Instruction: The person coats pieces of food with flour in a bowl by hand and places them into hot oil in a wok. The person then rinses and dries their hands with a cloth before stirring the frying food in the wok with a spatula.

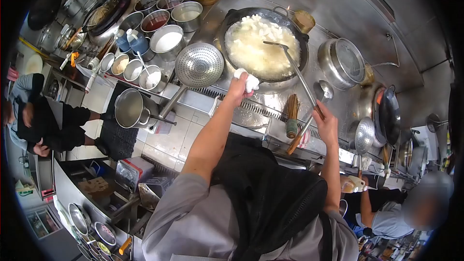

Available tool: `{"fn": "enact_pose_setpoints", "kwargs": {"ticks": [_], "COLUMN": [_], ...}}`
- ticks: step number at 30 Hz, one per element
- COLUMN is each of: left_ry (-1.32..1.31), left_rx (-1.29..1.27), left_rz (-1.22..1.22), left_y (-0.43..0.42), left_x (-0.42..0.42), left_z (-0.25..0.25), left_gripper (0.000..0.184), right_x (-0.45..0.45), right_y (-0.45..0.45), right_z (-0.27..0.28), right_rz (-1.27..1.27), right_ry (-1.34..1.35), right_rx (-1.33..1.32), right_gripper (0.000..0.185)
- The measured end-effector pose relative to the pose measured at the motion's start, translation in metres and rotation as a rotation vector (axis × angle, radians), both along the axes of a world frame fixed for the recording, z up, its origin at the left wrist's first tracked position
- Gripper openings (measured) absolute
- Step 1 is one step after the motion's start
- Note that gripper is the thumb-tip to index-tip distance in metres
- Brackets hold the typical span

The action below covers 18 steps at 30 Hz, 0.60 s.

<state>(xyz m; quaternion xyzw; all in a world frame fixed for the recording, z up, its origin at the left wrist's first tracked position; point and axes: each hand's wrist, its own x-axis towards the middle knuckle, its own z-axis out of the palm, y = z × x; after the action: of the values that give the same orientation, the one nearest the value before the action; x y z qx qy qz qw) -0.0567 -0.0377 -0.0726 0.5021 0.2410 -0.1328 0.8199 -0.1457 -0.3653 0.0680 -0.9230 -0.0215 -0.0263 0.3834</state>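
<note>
A large black wok (303, 43) on the stove holds bubbling pale liquid with white chunks of food (261, 28) gathered toward its far side. My left hand (237, 90) is closed around a folded white cloth (252, 82) at the wok's near rim; whether it grips the rim through the cloth is hidden. My right hand (327, 123) grips the wooden handle of a long metal wok spatula (300, 76), whose head dips into the liquid. Below its shaft, a ladle (325, 90) rests on the stove, wooden handle toward me. A bamboo brush (292, 113) lies beside it.
A perforated strainer (199, 65) lies left of the wok, near metal seasoning containers (166, 38). Covered pots (340, 63) stand to the right. A stockpot (129, 108) sits lower left. One person (41, 116) is at far left, another (391, 215) at lower right.
</note>
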Motion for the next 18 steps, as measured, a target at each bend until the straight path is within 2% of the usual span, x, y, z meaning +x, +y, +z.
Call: {"fn": "enact_pose_setpoints", "kwargs": {"ticks": [3,6,9,12,16,18], "left_ry": [-0.012,-0.033,-0.030,-0.025,-0.025,-0.026], "left_rx": [0.005,-0.008,0.007,0.024,0.015,0.018], "left_rz": [0.006,-0.007,-0.019,-0.007,-0.009,-0.018], "left_y": [-0.002,-0.002,-0.002,-0.002,-0.001,-0.001], "left_x": [0.001,0.004,0.002,0.001,0.001,0.003], "left_z": [-0.003,-0.009,-0.005,0.001,-0.006,-0.005], "left_gripper": [0.041,0.040,0.040,0.041,0.043,0.044], "right_x": [-0.013,-0.002,0.033,0.065,0.087,0.104], "right_y": [-0.003,0.002,0.016,0.034,0.078,0.080], "right_z": [0.012,0.019,-0.006,-0.037,-0.031,-0.051], "right_rz": [-0.030,-0.020,0.048,0.053,0.034,0.063], "right_ry": [-0.052,-0.087,-0.185,-0.258,-0.111,-0.146], "right_rx": [-0.048,-0.237,-0.333,-0.213,-0.246,-0.116], "right_gripper": [0.042,0.040,0.039,0.040,0.042,0.043]}}
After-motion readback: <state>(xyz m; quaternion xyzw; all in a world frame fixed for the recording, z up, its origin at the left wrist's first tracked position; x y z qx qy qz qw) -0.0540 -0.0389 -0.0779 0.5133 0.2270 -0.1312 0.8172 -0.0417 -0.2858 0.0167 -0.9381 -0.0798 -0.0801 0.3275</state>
